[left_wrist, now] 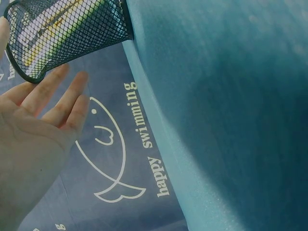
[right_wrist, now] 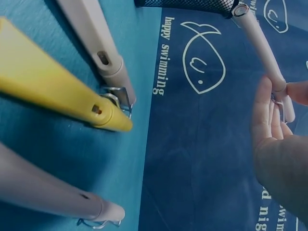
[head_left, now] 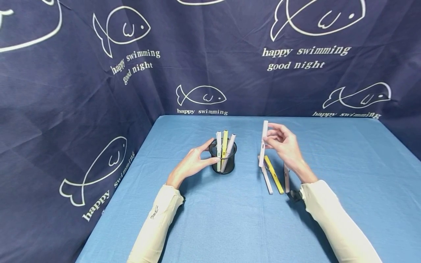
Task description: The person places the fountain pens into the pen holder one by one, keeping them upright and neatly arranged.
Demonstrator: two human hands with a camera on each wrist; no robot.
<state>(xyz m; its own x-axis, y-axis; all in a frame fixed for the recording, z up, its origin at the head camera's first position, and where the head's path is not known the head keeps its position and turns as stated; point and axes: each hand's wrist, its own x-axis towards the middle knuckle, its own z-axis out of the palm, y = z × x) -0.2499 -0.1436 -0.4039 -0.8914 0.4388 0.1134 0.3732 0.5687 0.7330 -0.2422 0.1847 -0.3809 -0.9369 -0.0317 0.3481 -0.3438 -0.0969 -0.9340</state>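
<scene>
On the table stands a black mesh pen holder (head_left: 228, 166) with several pens inside: a white pen (head_left: 219, 146), a yellow pen (head_left: 225, 142) and a pale pink pen (head_left: 230, 146). My left hand (head_left: 194, 160) holds the holder from the left, thumb at the front rim and index finger at the far side. The right hand (head_left: 283, 144) pinches another pale pink pen (head_left: 263, 146) upright between thumb and fingers. In the right wrist view this held pen (right_wrist: 262, 45) has its clip near the fingers. Right of the holder, my right hand is above the pens on the table.
Lying side by side on the blue cloth are a pale pen (head_left: 267, 180), a yellow pen (head_left: 274, 175) and a pale pink pen (head_left: 287, 179) partly under the right wrist. A dark blue fish-print curtain (head_left: 204, 54) hangs behind and at the left.
</scene>
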